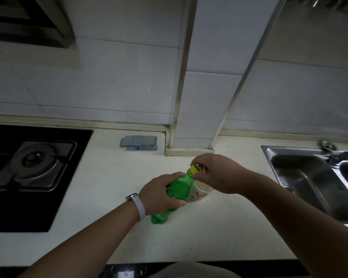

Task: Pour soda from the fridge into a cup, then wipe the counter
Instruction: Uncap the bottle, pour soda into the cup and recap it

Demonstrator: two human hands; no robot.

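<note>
Uncapping is the step in hand, I judge: steady the body without squeezing, twist slowly, let the fizz vent. Items, left to right: grey cloth (138,143), folded, far on the table (113,187); left hand (161,192) wrapped round the soda bottle (179,186), green, tilted, mid-table; yellow cap (195,169), pinched by the right hand (215,173); paper cup (201,194), white, red-marked, just behind the bottle.

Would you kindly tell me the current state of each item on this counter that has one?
Green soda bottle: tilted, gripped by the left hand.
Yellow cap: on the bottle, pinched by the right hand.
Paper cup: upright on the counter, contents not visible.
Blue-grey cloth: folded, lying flat on the counter.
Gas burner: no flame visible.
</note>
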